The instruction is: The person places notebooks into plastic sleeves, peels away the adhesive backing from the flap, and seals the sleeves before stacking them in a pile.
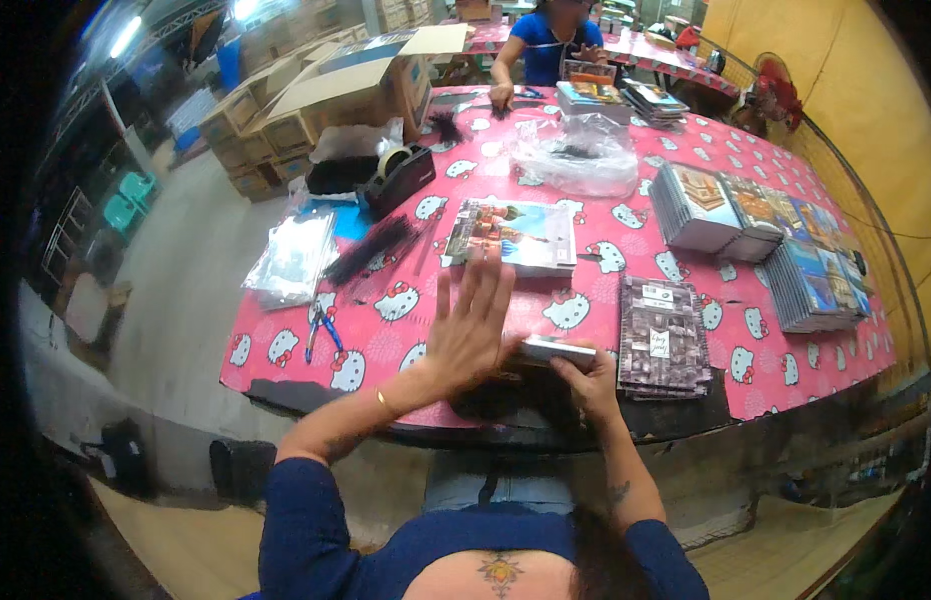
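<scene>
My right hand [589,380] pinches the pale book-like block [558,350] over the near edge of the bench [381,345]; my left hand [466,330] is spread flat. Expect light weight, moderate stiffness, slick covers: grip opposite edges.

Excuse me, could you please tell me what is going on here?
The person's right hand grips what looks like a thin booklet near the table's front edge. The left hand is open, its fingers overlapping a colourful book in view; whether they touch, I cannot tell. Dark booklets lie to the right. Across the table, a co-worker has one hand lowered.
</scene>
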A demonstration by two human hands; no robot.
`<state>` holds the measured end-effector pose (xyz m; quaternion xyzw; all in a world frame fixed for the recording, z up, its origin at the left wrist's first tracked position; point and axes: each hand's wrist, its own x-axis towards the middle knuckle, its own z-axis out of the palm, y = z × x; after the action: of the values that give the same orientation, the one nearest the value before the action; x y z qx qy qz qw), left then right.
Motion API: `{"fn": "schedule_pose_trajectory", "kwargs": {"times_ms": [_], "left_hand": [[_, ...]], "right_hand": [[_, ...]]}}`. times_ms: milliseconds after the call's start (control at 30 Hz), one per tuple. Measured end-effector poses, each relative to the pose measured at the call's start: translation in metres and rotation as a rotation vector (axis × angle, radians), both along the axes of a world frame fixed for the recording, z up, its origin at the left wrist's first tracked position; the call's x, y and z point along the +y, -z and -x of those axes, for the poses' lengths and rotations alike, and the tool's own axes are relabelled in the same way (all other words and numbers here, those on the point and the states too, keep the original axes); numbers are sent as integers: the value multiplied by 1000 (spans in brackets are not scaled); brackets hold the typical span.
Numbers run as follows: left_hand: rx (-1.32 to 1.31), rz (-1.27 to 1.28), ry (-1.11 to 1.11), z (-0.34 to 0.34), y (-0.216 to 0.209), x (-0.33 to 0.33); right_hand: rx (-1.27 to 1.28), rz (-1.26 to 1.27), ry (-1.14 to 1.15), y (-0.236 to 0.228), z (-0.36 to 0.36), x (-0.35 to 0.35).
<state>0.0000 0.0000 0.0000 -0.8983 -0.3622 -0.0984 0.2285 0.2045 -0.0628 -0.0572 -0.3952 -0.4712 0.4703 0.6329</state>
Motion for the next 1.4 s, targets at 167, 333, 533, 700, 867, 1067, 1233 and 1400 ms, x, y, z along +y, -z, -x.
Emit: {"fn": "schedule_pose_trajectory", "kwargs": {"times_ms": [167,333,533,700,867,1067,1233,1400], "left_hand": [[-76,89,360,28,35,-32],[-194,152,277,1,31,-27],[-108,53,147,-10,-2,2],[-169,53,115,-12,-15,-3],[-61,70,448,10,35,-35],[-58,96,308,-8,25,-26],[-100,17,153,-26,-21,-2],[-416,258,365,-14,-6,-33]], "right_hand": [[-7,26,18,-1,21,7],[-139,71,16,-12,-1,0],[-106,114,-146,-22,-10,6],[-325,24,-166,9,-15,9],[-338,84,-205,-27,-1,8],[-294,32,-200,-11,-4,13],[-490,-63,-104,-23,0,13],[-550,-57,-106,-20,-3,14]]}}
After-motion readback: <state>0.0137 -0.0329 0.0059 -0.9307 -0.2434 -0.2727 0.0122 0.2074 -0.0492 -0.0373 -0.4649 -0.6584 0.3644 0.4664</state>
